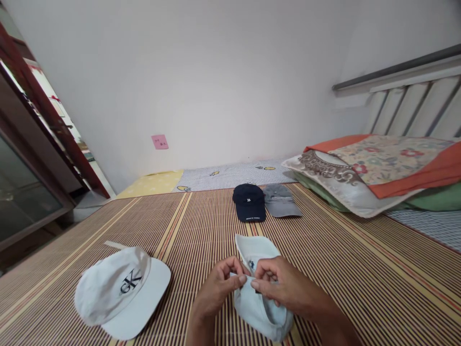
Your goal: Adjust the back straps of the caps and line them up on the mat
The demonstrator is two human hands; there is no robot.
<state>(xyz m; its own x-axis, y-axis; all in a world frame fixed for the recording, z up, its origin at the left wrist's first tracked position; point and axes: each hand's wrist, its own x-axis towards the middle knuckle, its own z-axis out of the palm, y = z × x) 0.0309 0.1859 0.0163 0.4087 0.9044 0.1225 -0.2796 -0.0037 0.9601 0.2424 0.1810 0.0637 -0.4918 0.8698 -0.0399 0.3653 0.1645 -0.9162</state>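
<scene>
I have both hands on the pale blue cap, which sits low and near on the striped mat, its small dark emblem facing up. The left grip is closed on a thin edge of it, thumb against curled forefinger; the right grip pinches just beside that, and the two thumbs nearly meet. I judge this to be fine work on a narrow band or edge; my fingers hide the exact spot, so I cannot tell whether anything is fastened there.

To do it well, I would hold the left pinch firm as an anchor and let the right make the small moves, fingertips only. The cloth looks soft, so a hard pull could twist the band or crumple the crown; light, level tension suits it better. Opening my fingers slightly would show me the edge.

Counting, I find four caps: one pale blue, one white cap with black letters well apart on the left, one navy cap and one grey cap side by side farther off. I also count one pink note on the wall.
</scene>
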